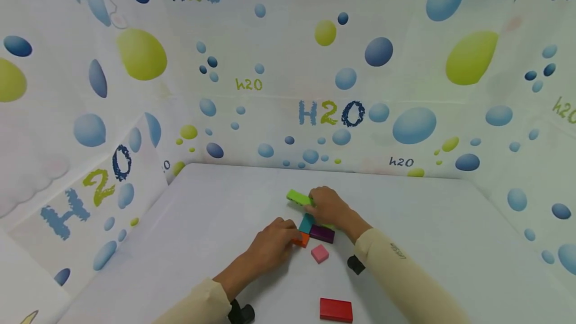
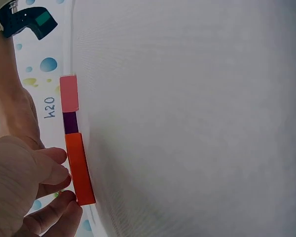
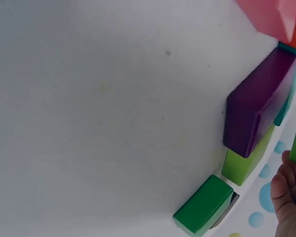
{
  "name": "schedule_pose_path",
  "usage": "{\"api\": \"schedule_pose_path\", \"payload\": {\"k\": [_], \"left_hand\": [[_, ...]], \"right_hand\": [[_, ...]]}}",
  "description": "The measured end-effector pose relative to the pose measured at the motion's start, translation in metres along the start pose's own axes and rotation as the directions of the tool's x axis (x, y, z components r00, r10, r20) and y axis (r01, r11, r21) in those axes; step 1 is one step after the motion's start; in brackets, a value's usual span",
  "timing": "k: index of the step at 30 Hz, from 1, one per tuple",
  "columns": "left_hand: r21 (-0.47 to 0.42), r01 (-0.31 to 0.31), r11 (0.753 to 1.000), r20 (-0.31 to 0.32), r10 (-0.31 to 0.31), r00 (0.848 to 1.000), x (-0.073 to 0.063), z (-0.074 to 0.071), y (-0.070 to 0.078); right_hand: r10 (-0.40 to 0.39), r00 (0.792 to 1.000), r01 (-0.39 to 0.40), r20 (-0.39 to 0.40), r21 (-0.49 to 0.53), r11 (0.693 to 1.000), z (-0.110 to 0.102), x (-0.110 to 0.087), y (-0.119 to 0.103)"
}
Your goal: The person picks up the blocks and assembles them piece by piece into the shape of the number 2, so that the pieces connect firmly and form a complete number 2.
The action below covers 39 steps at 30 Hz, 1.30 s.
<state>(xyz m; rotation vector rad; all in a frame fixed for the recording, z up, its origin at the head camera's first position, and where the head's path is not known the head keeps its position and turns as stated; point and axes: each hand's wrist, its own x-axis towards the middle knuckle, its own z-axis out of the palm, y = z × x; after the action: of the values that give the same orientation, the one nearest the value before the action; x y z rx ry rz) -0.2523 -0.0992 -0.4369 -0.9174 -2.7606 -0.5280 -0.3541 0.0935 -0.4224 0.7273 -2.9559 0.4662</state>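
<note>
In the head view, my left hand (image 1: pixel 272 245) pinches the orange block (image 1: pixel 301 239) at its left end; the left wrist view shows the orange block (image 2: pixel 80 168) flat on the table under my fingertips. My right hand (image 1: pixel 329 206) grips a lime green block (image 1: pixel 298 197) at its right end, farther back. Between the hands lie a teal block (image 1: pixel 307 223) and a purple block (image 1: pixel 322 234), close against the orange one. A pink block (image 1: pixel 320 253) sits just in front. From the right wrist, another light green block (image 3: pixel 246 158) appears beyond the purple block.
A red block (image 1: pixel 336 310) lies near the front of the white table (image 1: pixel 216 224). The right wrist view also shows a dark green block (image 3: pixel 204 205) with a greyish piece (image 3: pixel 226 211) behind it. Patterned walls (image 1: pixel 270 129) enclose the table's back and sides.
</note>
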Motion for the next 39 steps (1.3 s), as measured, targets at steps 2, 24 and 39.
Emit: {"api": "schedule_pose_path", "payload": {"k": [2,24,39], "left_hand": [[-0.003,0.002,1.000,-0.003,-0.002,1.000,0.000,0.000,-0.001],[-0.007,-0.005,1.000,-0.015,0.005,1.000,0.002,0.004,-0.002],[-0.009,0.039,0.999,-0.013,-0.039,0.999,0.000,0.004,-0.002]], "right_hand": [[-0.008,1.000,0.009,-0.020,0.025,1.000,0.000,-0.002,0.001],[-0.345,0.885,0.368,-0.313,0.016,0.930,-0.007,-0.057,-0.017],[-0.400,0.823,0.472,-0.403,0.094,0.876,-0.014,-0.098,-0.026]]}}
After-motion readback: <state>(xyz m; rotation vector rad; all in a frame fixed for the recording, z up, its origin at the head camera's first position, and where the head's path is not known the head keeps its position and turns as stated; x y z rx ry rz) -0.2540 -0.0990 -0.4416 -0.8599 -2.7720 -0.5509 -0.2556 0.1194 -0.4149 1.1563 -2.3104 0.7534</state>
